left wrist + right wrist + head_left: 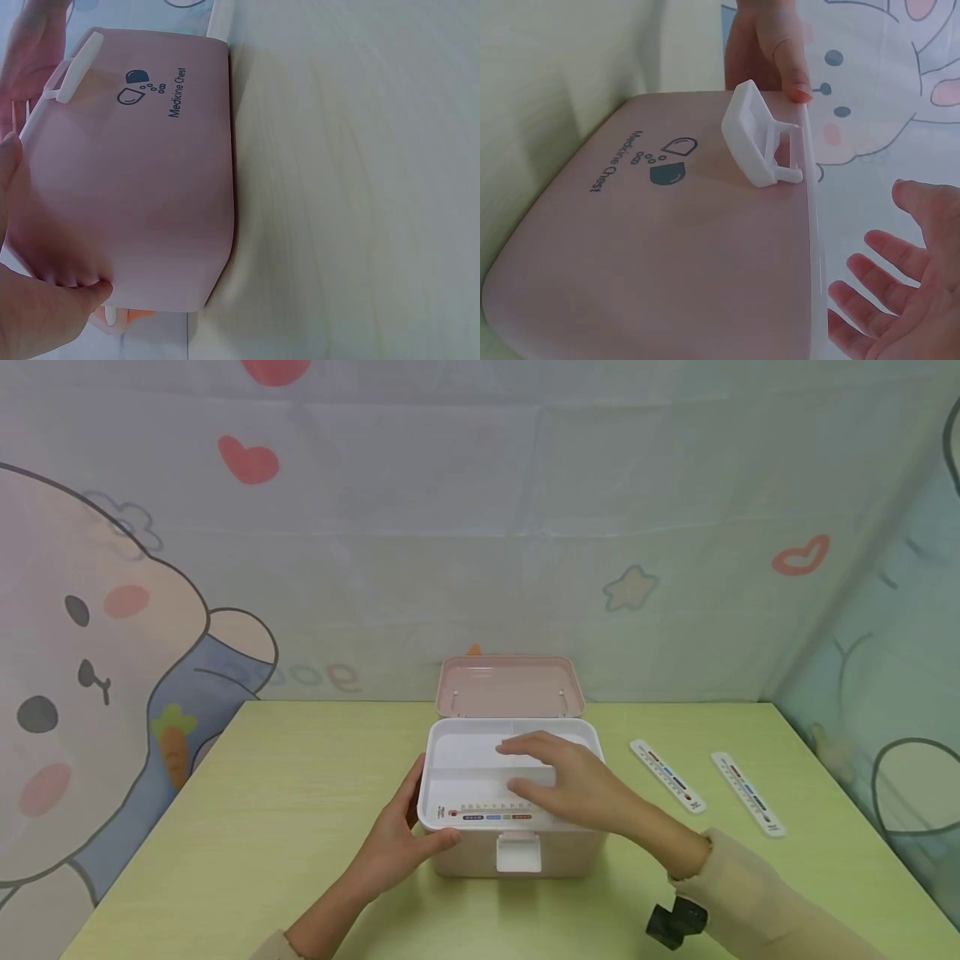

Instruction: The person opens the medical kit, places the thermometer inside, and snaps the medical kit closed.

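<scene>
A pink medicine chest [566,856] stands on the table, with its lid [510,687] tipped open at the back and a white latch [518,855] at the front. Inside its top sits a white divided tray [467,748]. One flat strip thermometer [491,812] lies lengthwise in the tray's front compartment. My left hand [393,852] grips the front left corner, thumb on the front and fingers along the side. Over the tray's right half hovers my right hand [577,783], fingers spread, holding nothing; the right wrist view shows its palm [922,292] beside the rim.
Two more strip thermometers, one nearer the chest [667,775] and one farther right [747,793], lie slanted on the table [315,793]. A printed cloth [420,510] hangs behind the table's back edge. A small black device [677,922] is at my right sleeve.
</scene>
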A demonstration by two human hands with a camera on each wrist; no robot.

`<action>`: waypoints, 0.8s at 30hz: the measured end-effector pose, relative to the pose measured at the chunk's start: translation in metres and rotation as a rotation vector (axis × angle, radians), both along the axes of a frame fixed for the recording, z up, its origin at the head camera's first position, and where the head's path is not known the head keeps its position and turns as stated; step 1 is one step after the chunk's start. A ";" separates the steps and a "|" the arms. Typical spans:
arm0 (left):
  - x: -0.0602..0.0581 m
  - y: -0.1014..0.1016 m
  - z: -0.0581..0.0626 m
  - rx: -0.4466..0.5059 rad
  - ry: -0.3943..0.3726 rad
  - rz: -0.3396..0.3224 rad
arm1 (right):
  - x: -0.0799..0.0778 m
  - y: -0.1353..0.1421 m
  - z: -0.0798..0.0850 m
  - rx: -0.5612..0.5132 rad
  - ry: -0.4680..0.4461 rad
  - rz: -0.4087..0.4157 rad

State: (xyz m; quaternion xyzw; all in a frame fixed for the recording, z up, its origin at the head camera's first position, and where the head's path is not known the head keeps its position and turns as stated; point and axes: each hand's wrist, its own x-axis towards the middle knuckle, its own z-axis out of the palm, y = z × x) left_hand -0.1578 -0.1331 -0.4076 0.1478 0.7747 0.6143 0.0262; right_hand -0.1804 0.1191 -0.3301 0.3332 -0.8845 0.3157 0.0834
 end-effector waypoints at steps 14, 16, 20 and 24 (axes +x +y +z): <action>-0.001 0.001 -0.002 0.014 -0.011 0.009 | -0.010 0.021 0.002 -0.075 0.015 -0.114; -0.001 0.001 -0.002 0.015 -0.009 0.008 | -0.013 0.025 0.001 -0.088 0.012 -0.132; -0.001 0.001 -0.003 0.012 -0.002 0.006 | -0.017 0.031 -0.001 -0.100 -0.013 -0.177; -0.002 0.001 -0.003 0.010 0.001 0.006 | -0.023 0.038 -0.004 -0.092 0.003 -0.215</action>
